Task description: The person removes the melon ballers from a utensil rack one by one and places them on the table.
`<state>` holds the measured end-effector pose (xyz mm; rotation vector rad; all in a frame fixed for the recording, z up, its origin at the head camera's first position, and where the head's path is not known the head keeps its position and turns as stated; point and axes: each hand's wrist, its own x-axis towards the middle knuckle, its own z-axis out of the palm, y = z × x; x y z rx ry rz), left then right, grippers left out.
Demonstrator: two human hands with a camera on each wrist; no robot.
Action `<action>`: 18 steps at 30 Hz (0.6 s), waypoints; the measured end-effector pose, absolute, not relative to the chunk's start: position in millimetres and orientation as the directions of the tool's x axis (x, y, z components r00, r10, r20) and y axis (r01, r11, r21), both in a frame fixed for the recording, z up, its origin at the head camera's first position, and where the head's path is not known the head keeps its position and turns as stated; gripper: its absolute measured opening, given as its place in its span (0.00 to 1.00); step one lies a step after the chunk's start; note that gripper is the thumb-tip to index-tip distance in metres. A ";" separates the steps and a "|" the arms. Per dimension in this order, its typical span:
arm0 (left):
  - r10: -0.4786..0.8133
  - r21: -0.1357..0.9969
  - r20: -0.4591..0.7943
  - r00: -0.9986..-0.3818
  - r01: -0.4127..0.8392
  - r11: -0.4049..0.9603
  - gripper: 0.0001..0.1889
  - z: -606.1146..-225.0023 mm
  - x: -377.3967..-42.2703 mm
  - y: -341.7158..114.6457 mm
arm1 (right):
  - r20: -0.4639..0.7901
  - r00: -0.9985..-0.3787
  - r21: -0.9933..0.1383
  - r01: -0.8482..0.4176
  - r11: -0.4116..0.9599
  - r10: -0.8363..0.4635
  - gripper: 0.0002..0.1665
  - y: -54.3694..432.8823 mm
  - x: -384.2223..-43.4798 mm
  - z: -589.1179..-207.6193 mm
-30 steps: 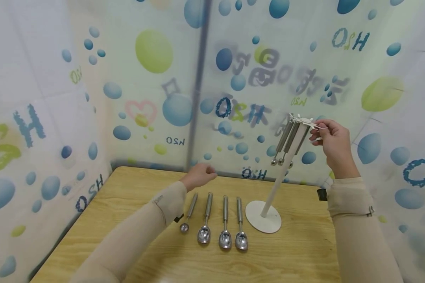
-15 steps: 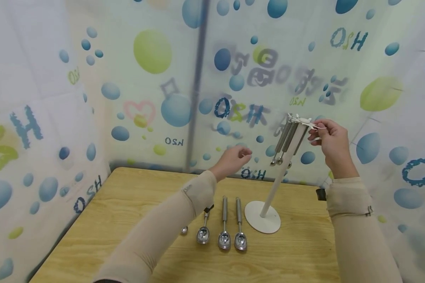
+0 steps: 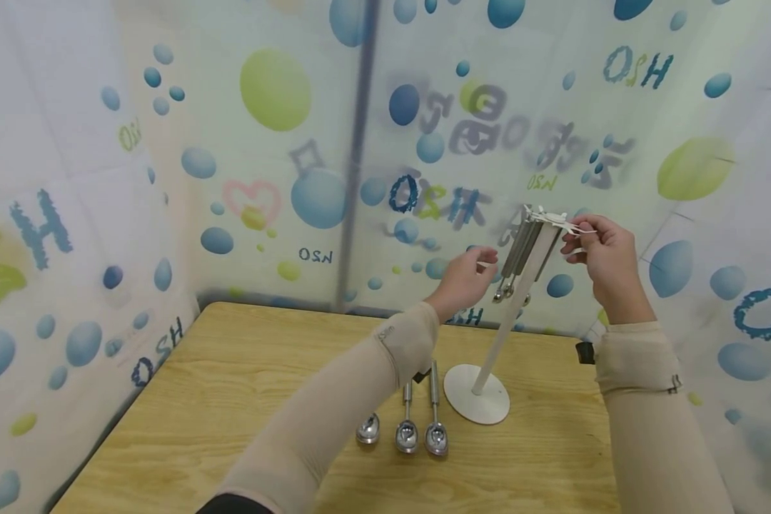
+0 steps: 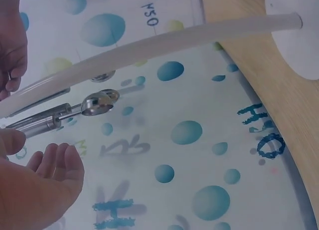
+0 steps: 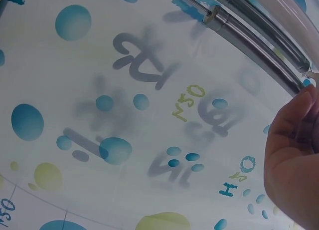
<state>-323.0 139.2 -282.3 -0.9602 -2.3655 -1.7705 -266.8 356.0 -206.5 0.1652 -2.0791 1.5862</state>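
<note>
A white stand (image 3: pixel 497 350) carries several small steel melon ballers (image 3: pixel 519 250), hung by their handles around its hooked top (image 3: pixel 552 218). My right hand (image 3: pixel 609 268) pinches one of the white hooks between thumb and fingers. Left of the hanging handles is my left hand (image 3: pixel 465 283), fingers loosely bent and holding nothing. In the left wrist view the thumb lies close to a melon baller (image 4: pixel 97 104); whether they touch I cannot tell. Two steel handles (image 5: pixel 259 45) cross the right wrist view above the right hand.
Ice cream scoops lie on the wooden table (image 3: pixel 263 357): a right one (image 3: pixel 437 437), a middle one (image 3: pixel 407 435) and a left one (image 3: pixel 368 429), its handle hidden by the left sleeve (image 3: pixel 360 400). A bubble-patterned curtain (image 3: pixel 283 157) stands behind the table.
My left hand has moved right and up, from above the table scoops to beside the hanging melon ballers. The left arm now covers the small leftmost scoop. My right hand keeps its hold.
</note>
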 end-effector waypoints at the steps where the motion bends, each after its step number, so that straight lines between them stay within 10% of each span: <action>1: 0.452 0.855 0.382 -0.806 0.494 0.159 0.20 -281.0 -322.1 141.8 | 0.466 -0.860 -0.866 -0.395 0.306 0.207 0.11 356.1 -266.5 -206.3; 18: 0.446 0.826 0.443 -0.777 0.547 0.133 0.22 -270.8 -319.6 163.7 | 0.472 -0.863 -0.866 -0.416 0.277 0.180 0.12 355.9 -266.3 -205.3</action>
